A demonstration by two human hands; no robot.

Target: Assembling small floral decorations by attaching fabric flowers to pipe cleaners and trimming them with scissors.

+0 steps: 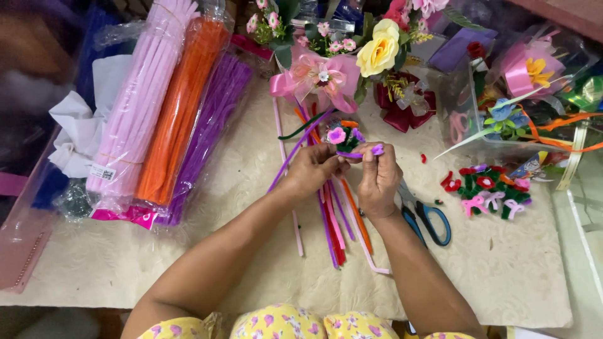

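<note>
Both hands work above the desk (125, 263). Left hand (311, 171) and right hand (379, 179) pinch a small bouquet (347, 139) while wrapping a purple stem (358, 153). Wrap partly done; loose stems (336, 220) remain below. Scissors (427, 216) lie nearby.

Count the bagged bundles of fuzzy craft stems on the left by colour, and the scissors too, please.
Pink bundle: 1
Orange bundle: 1
Purple bundle: 1
Blue-handled scissors: 1
Total: 4

Both hands, left hand and right hand, pinch a small flower piece between them.
</note>
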